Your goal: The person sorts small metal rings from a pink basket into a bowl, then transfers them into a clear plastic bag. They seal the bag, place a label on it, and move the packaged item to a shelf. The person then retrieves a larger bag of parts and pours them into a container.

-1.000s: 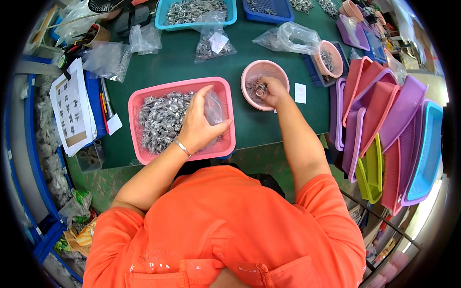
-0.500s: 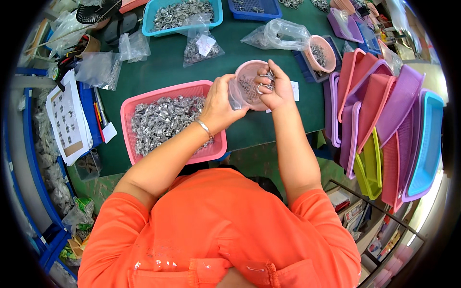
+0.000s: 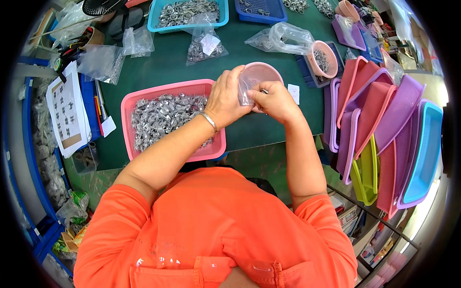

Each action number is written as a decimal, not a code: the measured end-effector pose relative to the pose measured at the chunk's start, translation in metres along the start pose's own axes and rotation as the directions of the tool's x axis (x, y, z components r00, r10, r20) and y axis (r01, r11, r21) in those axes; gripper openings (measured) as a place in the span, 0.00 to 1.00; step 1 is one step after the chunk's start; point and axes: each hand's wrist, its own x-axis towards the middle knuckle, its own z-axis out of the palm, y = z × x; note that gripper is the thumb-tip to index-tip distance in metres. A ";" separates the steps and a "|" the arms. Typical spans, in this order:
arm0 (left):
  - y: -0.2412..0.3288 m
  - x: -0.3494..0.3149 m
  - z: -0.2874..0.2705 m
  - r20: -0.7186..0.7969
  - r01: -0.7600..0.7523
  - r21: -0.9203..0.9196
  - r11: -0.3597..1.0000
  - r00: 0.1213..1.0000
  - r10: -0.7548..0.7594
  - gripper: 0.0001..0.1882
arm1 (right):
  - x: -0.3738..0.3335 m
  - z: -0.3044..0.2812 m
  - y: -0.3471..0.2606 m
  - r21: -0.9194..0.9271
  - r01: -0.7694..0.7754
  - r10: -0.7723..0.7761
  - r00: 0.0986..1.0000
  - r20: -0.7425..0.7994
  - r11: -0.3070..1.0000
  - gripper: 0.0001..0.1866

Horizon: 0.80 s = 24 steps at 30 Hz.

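My left hand (image 3: 225,96), with a bangle at the wrist, is closed on a clear plastic bag (image 3: 244,97) beside a round pink basket (image 3: 263,72). Its fingers reach along the basket's left rim; whether they also grip the rim I cannot tell. Over the basket's near side, my right hand (image 3: 277,102) is closed, fingers turned down beside the bag's mouth. A bit of a metal ring (image 3: 264,91) shows at its fingers; the rest is hidden. To the left, a pink rectangular basket (image 3: 126,113) holds a heap of silvery metal parts (image 3: 165,117), partly behind my left forearm.
A turquoise basket (image 3: 224,19) and a blue basket (image 3: 261,18) stand at the back. Bagged metal rings (image 3: 204,50) lie before them. A small pink basket (image 3: 331,72) sits in a dark bin at right. Stacked colored baskets (image 3: 370,115) crowd the right edge; printed sheets (image 3: 69,113) lie left.
My right hand has turned over from palm-up, with a handful of metal rings showing, to fingers-down by the bag. My left hand stays at the bag and basket rim. The view has shifted slightly.
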 end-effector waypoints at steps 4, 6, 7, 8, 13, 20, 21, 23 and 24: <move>-0.008 -0.004 -0.013 0.154 0.111 0.015 0.994 0.982 -0.112 0.36 | -0.009 -0.011 -0.006 0.193 -0.044 0.050 0.999 -0.022 0.980 0.09; -0.021 -0.005 -0.024 0.302 0.124 0.093 0.988 0.942 -0.147 0.32 | -0.009 -0.021 0.001 0.220 -0.063 0.072 0.997 -0.035 0.974 0.09; -0.022 -0.003 -0.030 0.375 0.209 0.027 0.978 0.904 -0.204 0.29 | -0.010 -0.023 0.004 0.205 -0.069 0.079 0.996 -0.039 0.976 0.09; -0.021 0.001 -0.038 0.450 0.297 -0.031 0.954 0.857 -0.252 0.26 | -0.011 -0.024 0.008 0.191 -0.076 0.086 0.995 -0.044 0.979 0.08; -0.026 0.005 -0.048 0.553 0.705 -0.654 0.275 0.693 -0.462 0.11 | -0.016 -0.029 0.018 0.379 -0.105 0.090 0.994 0.057 0.919 0.09; -0.019 0.003 -0.062 0.211 0.474 -0.796 0.377 0.800 -0.561 0.12 | -0.013 -0.014 0.051 0.948 -0.199 -0.065 0.973 0.221 0.248 0.14; -0.012 0.003 -0.070 0.233 0.497 -0.729 0.471 0.827 -0.512 0.13 | -0.015 -0.011 0.051 0.959 -0.212 -0.080 0.970 0.230 0.190 0.14; 0.007 -0.003 -0.066 0.277 0.455 -0.486 0.746 0.890 -0.363 0.13 | -0.017 -0.002 0.048 0.966 -0.248 -0.114 0.960 0.256 0.078 0.14; 0.015 -0.005 -0.062 0.309 0.390 -0.423 0.818 0.910 -0.275 0.12 | -0.017 0.001 0.050 0.961 -0.275 -0.171 0.946 0.275 0.025 0.14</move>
